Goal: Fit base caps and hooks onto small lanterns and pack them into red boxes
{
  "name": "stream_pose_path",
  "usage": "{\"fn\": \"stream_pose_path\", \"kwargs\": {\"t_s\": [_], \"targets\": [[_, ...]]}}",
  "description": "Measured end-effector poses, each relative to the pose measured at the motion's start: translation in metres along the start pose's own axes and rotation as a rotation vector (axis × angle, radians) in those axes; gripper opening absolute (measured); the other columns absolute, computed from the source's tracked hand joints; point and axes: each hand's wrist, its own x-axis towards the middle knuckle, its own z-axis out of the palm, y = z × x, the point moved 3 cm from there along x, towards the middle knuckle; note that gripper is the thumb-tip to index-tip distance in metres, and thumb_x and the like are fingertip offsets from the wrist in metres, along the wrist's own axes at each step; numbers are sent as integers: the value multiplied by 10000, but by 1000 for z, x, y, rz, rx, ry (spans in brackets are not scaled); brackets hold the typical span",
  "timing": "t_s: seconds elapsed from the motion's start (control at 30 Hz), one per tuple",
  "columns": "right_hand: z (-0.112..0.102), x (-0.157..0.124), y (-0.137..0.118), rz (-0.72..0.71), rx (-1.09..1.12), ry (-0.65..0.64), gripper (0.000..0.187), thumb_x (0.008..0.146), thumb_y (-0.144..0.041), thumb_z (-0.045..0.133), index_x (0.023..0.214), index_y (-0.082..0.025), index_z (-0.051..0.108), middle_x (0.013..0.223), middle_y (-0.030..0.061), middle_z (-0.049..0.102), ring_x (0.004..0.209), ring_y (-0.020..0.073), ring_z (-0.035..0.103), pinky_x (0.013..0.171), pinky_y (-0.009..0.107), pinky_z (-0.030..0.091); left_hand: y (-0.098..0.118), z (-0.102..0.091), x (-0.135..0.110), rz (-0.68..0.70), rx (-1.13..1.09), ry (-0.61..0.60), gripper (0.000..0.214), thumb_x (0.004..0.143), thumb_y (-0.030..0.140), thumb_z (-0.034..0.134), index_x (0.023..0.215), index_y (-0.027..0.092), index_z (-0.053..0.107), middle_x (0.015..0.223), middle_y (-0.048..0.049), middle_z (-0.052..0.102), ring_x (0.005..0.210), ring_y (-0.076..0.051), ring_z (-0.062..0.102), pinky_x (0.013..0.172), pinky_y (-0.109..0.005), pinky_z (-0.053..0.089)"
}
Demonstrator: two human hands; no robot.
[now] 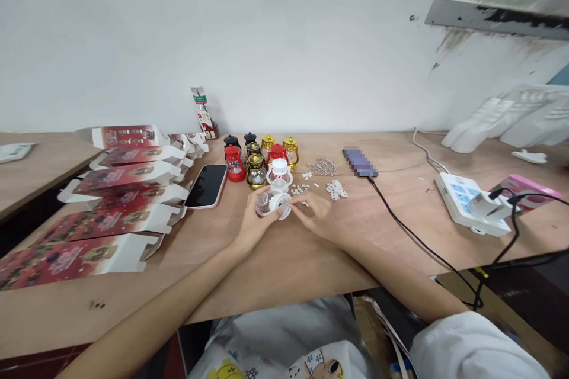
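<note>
My left hand (255, 222) is closed round a small lantern part (268, 204) with a clear globe and a white base, tipped on its side with the base toward the right. The fingertips of my right hand (315, 210) are pinched together at that white base; whatever they hold is too small to make out. Just behind stands a white miniature lantern (279, 173). Around it are a red lantern (235, 164), a bronze one (256, 172), a gold one (290, 153) and several more. Small white discs (299, 190) lie beside my right fingers.
White tabs (336, 190) and metal wire pieces (324, 166) lie right of the lanterns. Red printed boxes (128, 198) line the left, near a phone (207, 186). At right are a plugged-in phone (360, 163), its black cable (406, 231) and a power strip (466, 201). A bottle (205, 115) stands behind.
</note>
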Motion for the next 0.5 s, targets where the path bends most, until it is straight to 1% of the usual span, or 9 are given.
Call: {"fn": "stream_pose_path", "kwargs": {"t_s": [0.13, 0.2, 0.3, 0.4, 0.5], "targets": [[1, -1, -1, -50, -20, 18, 90, 884, -148, 505, 916, -209, 563, 797, 23, 680, 738, 136, 647, 666, 256, 524, 0, 0, 1, 47, 44, -8, 642, 623, 335, 775, 1194, 232, 499, 1209, -73, 525, 1184, -237, 480, 1039, -376, 340], [1, -1, -3, -51, -24, 20, 96, 884, -145, 498, 915, -211, 562, 796, 26, 677, 732, 138, 641, 660, 259, 520, 1, 0, 1, 81, 62, -2, 628, 623, 333, 777, 1183, 235, 509, 1219, -72, 511, 1200, -243, 465, 1051, -380, 327], [1, -2, -5, -30, -53, 14, 111, 883, -143, 478, 896, -215, 561, 775, 28, 665, 713, 145, 628, 649, 268, 512, 6, 0, 1, 167, 105, 25, 613, 600, 330, 791, 1151, 242, 536, 1235, -66, 482, 1219, -251, 444, 1068, -382, 308], [1, -3, -7, -41, -68, 3, 118, 882, -135, 467, 881, -212, 556, 759, 30, 652, 709, 148, 621, 650, 267, 507, 13, 1, -1, 276, 167, 51, 600, 578, 330, 803, 1119, 245, 558, 1232, -61, 473, 1242, -257, 416, 1089, -386, 279], [2, -3, -7, -58, -60, -19, 120, 887, -135, 459, 882, -212, 552, 762, 31, 649, 719, 147, 625, 654, 268, 511, 17, 2, -2, 334, 213, 51, 579, 582, 332, 800, 1104, 244, 566, 1222, -65, 476, 1253, -263, 400, 1102, -398, 259]]}}
